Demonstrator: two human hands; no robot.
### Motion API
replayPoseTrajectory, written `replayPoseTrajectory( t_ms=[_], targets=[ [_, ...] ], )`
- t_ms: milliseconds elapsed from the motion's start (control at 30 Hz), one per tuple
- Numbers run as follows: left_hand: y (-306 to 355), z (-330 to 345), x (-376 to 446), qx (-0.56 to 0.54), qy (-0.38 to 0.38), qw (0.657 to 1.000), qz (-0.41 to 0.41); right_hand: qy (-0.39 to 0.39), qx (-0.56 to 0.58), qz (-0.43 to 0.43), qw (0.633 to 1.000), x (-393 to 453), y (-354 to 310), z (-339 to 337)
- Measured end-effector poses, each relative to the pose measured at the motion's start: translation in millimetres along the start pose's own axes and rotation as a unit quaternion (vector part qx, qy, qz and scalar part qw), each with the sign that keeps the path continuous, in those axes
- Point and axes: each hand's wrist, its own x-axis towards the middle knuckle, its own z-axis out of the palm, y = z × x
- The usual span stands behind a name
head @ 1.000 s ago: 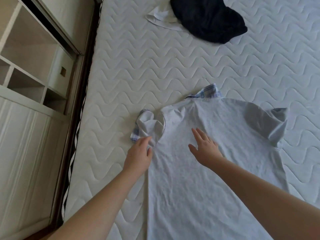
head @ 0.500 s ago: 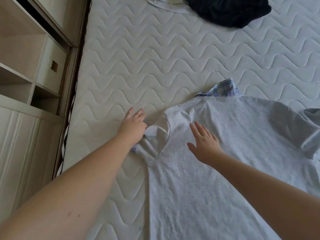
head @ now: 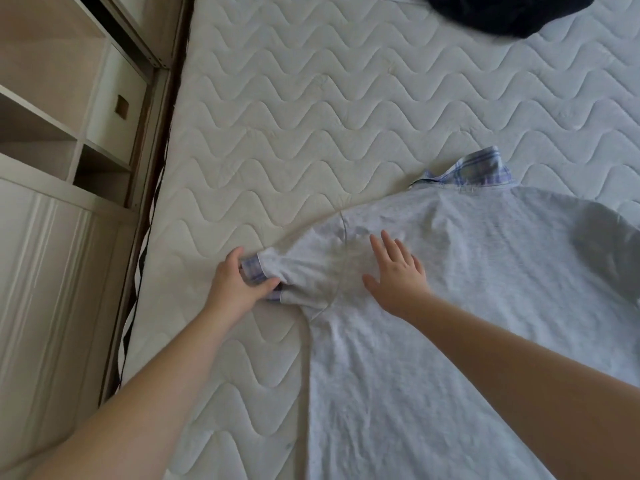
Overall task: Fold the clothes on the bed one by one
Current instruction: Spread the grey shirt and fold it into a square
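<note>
A light grey shirt (head: 467, 278) with a blue plaid collar (head: 474, 168) lies back-up on the white quilted mattress (head: 311, 116). Its left sleeve (head: 304, 271) stretches out to the left, ending in a plaid cuff. My left hand (head: 235, 285) grips that cuff between thumb and fingers. My right hand (head: 394, 271) presses flat on the shirt near the shoulder seam, fingers straight and spread. The shirt's right sleeve is folded at the right edge of view. A dark garment (head: 512, 12) lies at the far top.
A white wardrobe with open shelves (head: 62, 140) stands along the left side of the bed. A dark gap with a black strap (head: 138, 271) runs between it and the mattress edge.
My left hand has taken hold of the bunched sleeve's cuff and pulled it out straight to the left. My right hand stays flat on the shirt. The view has shifted downward.
</note>
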Motion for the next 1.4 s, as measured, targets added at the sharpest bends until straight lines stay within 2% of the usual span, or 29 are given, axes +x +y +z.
replayPoseTrajectory(
  t_ms=[133,267,333,400,500,667,800,867,933,1033,1233,1400],
  targets=[
    [-1,9,10,-0.102,0.007,0.991,-0.088,0.017,-0.025,-0.049,0.998,-10,-7,8],
    [0,16,13,-0.149,0.007,0.983,-0.107,0.065,-0.016,-0.122,0.99,-29,-30,26],
    [0,19,6,-0.262,0.017,0.954,-0.142,0.072,0.001,-0.154,0.985,-37,-45,39],
    [-2,24,-6,-0.306,0.035,0.938,-0.16,0.069,0.015,-0.165,0.984,-40,-56,54],
    [-12,42,-31,-0.282,0.044,0.944,-0.165,0.067,0.049,-0.148,0.985,-39,-62,69],
    [-17,61,-49,-0.306,0.018,0.941,-0.14,0.04,0.067,-0.127,0.989,-40,-54,71],
    [-15,59,-61,-0.322,0.077,0.937,-0.11,0.036,0.055,-0.129,0.989,-36,-44,69],
    [-14,57,-60,-0.302,0.093,0.936,-0.153,0.032,0.059,-0.127,0.99,-36,-44,70],
    [-14,55,-54,-0.324,0.067,0.926,-0.183,0.033,0.066,-0.124,0.99,-37,-46,71],
    [-11,51,-50,-0.326,0.034,0.93,-0.165,0.031,0.08,-0.119,0.989,-38,-50,71],
    [-15,48,-67,-0.372,0.11,0.913,-0.125,0.025,0.081,-0.117,0.99,-37,-51,75],
    [-7,52,-57,-0.339,0.043,0.925,-0.163,0.032,0.072,-0.124,0.989,-39,-55,79]
  ],
)
